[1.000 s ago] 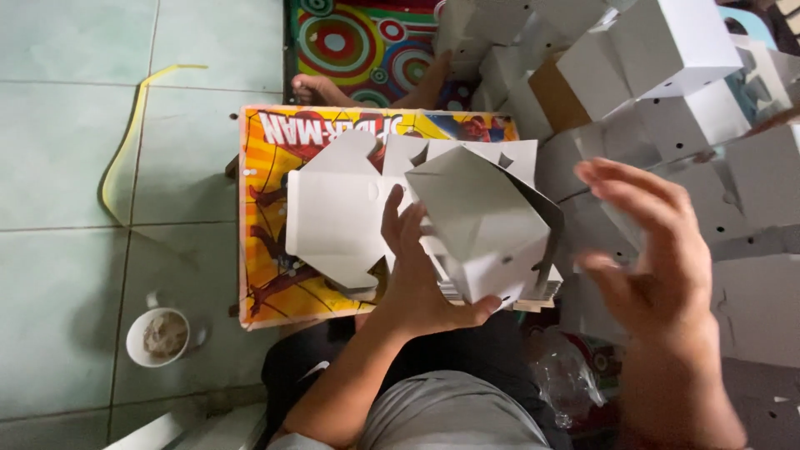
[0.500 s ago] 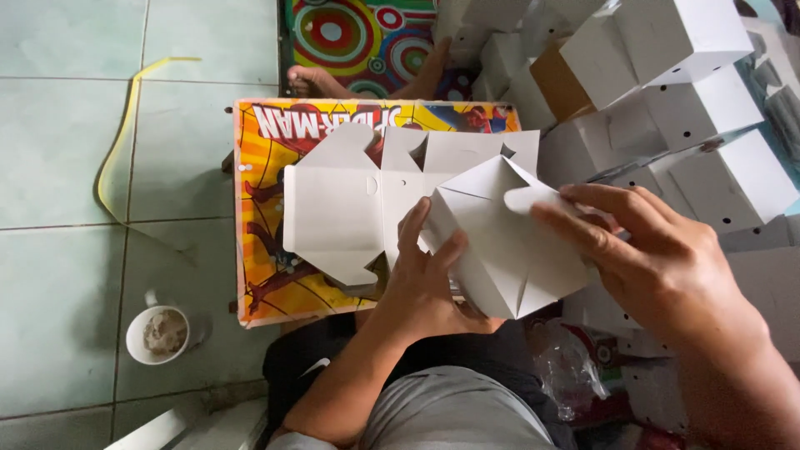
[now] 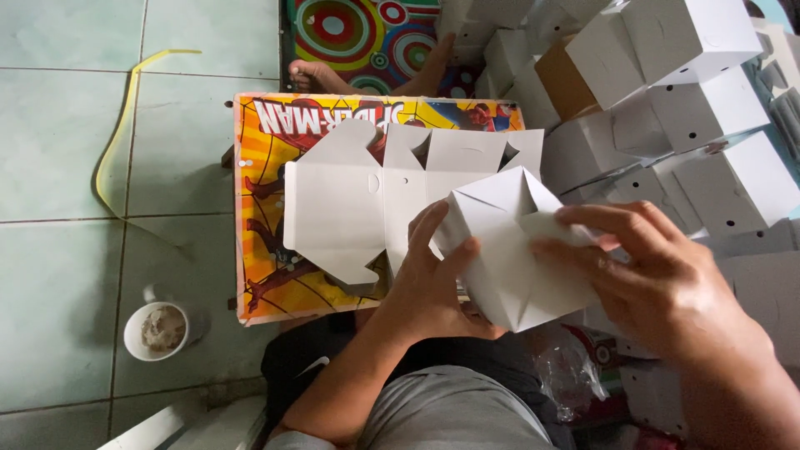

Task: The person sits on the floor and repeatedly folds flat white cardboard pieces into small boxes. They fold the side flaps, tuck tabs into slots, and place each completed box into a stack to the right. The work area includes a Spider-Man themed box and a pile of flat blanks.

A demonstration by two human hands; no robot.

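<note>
My left hand (image 3: pixel 433 279): curled against the near-left side of the half-folded white cardboard box (image 3: pixel 508 250), fingers spread flat on its wall and thumb below, so the box is braced and cannot turn.

My right hand (image 3: pixel 658 275): closed around the right side of the same box; my fingertips (image 3: pixel 567 218) press a loose flap inward at the top, where the folded panels meet in a point.

The box: held up between both palms, above my lap and just in front of the table, tilted with its folded end toward me so I can see the flaps.

Flat white die-cut cardboard blank (image 3: pixel 375 200): lies beyond my left fingers on the table, spread open and not touching them, within easy reach.

Low table with a bright orange and yellow cartoon-printed top (image 3: pixel 258 250): under the blank, serving as the flat bed for it.

Heap of finished white boxes (image 3: pixel 692 108): beyond and beside my right fingers, piled loosely on that side, well apart from the blank.

White cup (image 3: pixel 156 331): on the green tiled floor (image 3: pixel 58 158), far to the left of my left fingers, clear of the cardboard.

Yellow plastic strap (image 3: pixel 121 133): lying curved on the tiles past the cup.

Bare feet (image 3: pixel 321 77): past the table's far edge, on a patterned mat; whose they are I cannot tell.
</note>
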